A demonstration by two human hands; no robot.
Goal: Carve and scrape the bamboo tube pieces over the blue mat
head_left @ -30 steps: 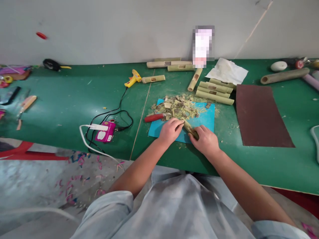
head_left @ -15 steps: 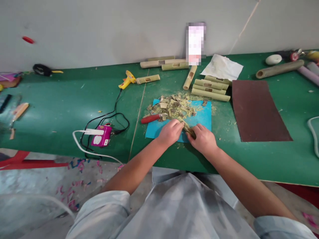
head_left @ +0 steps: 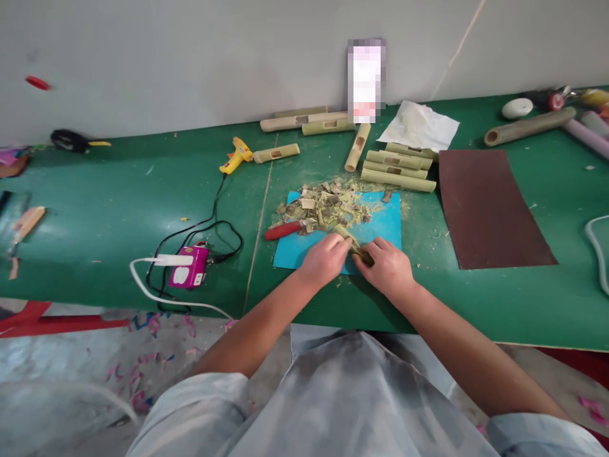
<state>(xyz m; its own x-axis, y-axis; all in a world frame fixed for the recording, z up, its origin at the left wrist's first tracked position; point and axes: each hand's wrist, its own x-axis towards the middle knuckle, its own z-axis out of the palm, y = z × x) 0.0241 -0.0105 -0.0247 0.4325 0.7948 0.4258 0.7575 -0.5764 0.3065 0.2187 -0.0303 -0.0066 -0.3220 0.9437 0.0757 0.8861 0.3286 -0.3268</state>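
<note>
A short piece of bamboo tube (head_left: 342,232) is held low over a blue sheet (head_left: 290,252), slanting from upper left to lower right. My left hand (head_left: 325,259) is closed round its far end. Round the near, darker end my right hand (head_left: 386,263) is closed, the thumb in close. My fingers hide most of the tube's middle. Just beyond my hands lies a heap of bamboo chips and shavings (head_left: 328,206). A red-handled tool (head_left: 284,230) rests at the heap's left side, its metal end among the chips.
Notched bamboo tubes (head_left: 398,173) are stacked behind on the right, near a white paper (head_left: 419,125). A brown sheet (head_left: 495,209) lies right. On the left are a yellow glue gun (head_left: 236,156) and a purple power block (head_left: 189,267) with cords. A phone (head_left: 365,81) leans against the wall.
The view has shifted slightly, so the table's things appear a little further left. Both hands keep hold of the bamboo tube, almost in the same place.
</note>
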